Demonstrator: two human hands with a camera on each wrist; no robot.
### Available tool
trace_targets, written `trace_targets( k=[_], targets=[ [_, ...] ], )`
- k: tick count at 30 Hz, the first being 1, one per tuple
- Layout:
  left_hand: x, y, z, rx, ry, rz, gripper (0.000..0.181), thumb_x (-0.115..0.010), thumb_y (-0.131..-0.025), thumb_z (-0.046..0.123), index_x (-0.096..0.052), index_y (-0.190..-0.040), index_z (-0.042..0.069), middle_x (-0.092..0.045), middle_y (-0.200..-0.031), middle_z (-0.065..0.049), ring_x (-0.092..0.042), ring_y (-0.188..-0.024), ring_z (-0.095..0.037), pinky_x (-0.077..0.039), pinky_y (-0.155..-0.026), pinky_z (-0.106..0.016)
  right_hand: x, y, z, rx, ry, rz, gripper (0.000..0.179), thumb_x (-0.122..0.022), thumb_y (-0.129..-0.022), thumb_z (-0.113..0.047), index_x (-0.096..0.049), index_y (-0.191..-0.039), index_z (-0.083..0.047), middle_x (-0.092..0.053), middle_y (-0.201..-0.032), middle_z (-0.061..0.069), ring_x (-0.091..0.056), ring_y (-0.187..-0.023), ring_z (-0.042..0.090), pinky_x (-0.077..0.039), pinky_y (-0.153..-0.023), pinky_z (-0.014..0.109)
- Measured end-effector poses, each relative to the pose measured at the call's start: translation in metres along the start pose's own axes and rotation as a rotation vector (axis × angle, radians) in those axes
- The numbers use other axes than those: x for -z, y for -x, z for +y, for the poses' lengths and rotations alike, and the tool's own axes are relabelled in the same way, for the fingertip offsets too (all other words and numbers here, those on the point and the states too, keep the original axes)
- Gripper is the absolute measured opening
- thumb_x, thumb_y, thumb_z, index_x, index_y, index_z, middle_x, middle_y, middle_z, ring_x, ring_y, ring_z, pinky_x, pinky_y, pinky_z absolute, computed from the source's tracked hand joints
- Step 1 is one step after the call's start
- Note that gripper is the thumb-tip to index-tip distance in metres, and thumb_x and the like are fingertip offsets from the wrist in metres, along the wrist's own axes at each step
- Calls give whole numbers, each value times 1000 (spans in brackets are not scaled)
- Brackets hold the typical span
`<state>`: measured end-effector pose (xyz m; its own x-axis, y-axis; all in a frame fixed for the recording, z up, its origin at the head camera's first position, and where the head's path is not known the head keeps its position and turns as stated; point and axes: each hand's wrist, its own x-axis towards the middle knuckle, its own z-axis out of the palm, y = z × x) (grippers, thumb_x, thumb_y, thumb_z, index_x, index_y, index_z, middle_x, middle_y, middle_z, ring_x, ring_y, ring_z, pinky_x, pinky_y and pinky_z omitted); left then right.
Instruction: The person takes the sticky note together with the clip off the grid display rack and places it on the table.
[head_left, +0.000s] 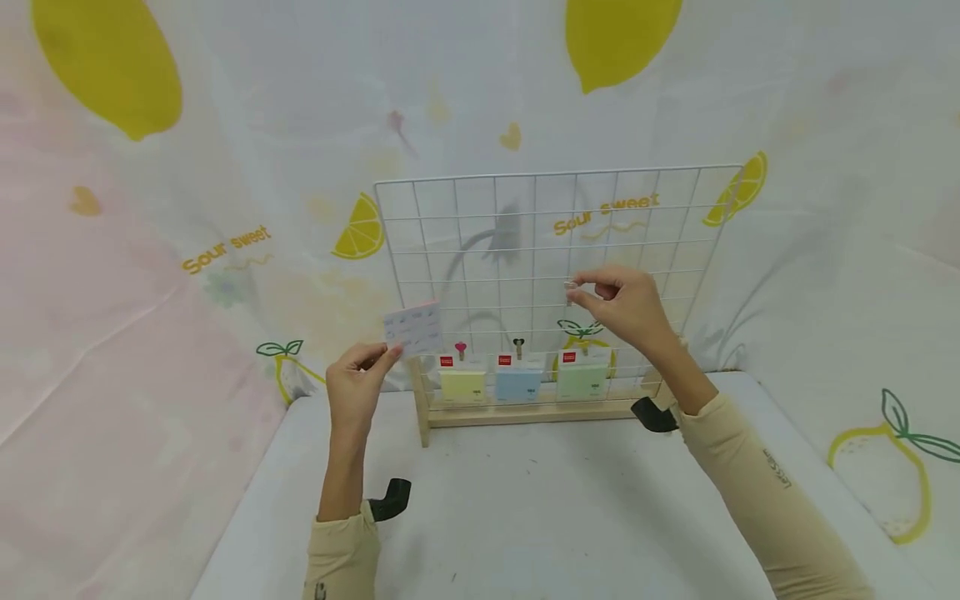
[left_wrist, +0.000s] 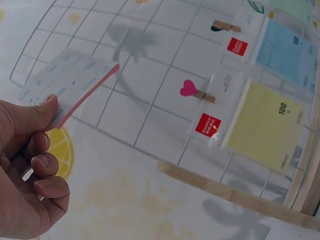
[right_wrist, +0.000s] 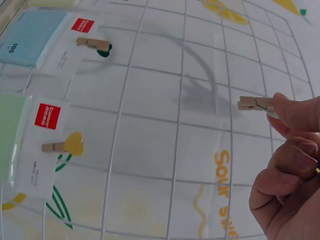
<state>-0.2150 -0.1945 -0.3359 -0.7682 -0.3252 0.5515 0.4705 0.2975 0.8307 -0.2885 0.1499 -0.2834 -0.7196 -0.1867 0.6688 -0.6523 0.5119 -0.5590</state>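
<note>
My left hand pinches a small pad of sticky notes between thumb and fingers, at the left side of a white wire grid. The pad's printed side and a pinkish-red edge show in the left wrist view. In front of the grid's middle, my right hand holds a small wooden clothespin between thumb and index finger, its jaws pointing left in the head view. Lower on the grid hang a yellow pad, a blue pad and a green pad in clear packets, each under a clothespin.
The wire grid stands upright in a wooden base on a white table. Heart-shaped decorations, one pink and one yellow, sit on the clipped clothespins. Behind hangs a lemon-print cloth.
</note>
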Motion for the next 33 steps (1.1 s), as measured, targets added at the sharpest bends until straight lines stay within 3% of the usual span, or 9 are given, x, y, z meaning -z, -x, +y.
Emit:
trace_targets(
  k=[4,18,25,31,33],
  targets=[
    [6,2,2,23,-23,16,14,-76,-84,-3,-71,-90,-14,-62,-82,-27,-45,-66,-10,-33,-57,-18,8,6,9,-13,17,-21,14,-78,-86,-14,-78,-95,-3,-32,-58,2,-28,-55,15,-27,-53,30],
    [28,9,-14,89,-56,49,15,-76,-84,-1,-71,-92,-13,-59,-74,-8,-45,-68,-10,-36,-59,-20,25,32,31,-24,87,-23,12,-81,-83,-10,-78,-92,-3,-34,-57,0,-30,-55,12,-28,-54,29],
    [41,13,-27,125,-60,47,19,-77,-84,0,-70,-94,-15,-63,-74,-5,-49,-68,-8,-40,-61,-17,35,49,48,-70,133,-53,12,-81,-82,-9,-77,-91,-3,-31,-56,-2,-28,-52,10,-26,-49,29],
    [50,15,-37,196,-95,51,19,-76,-85,0,-70,-97,-14,-65,-76,0,-54,-70,-6,-43,-63,-16,42,66,59,-102,147,-71,14,-81,-82,-9,-77,-92,0,-30,-56,-4,-28,-53,8,-26,-50,28],
    [54,15,-46,221,-97,54,20,-77,-85,2,-71,-97,-14,-65,-77,1,-54,-70,-6,-43,-63,-17,44,72,64,-103,143,-72,15,-81,-81,-8,-76,-92,1,-30,-56,-4,-26,-52,7,-25,-48,28]
  ],
)
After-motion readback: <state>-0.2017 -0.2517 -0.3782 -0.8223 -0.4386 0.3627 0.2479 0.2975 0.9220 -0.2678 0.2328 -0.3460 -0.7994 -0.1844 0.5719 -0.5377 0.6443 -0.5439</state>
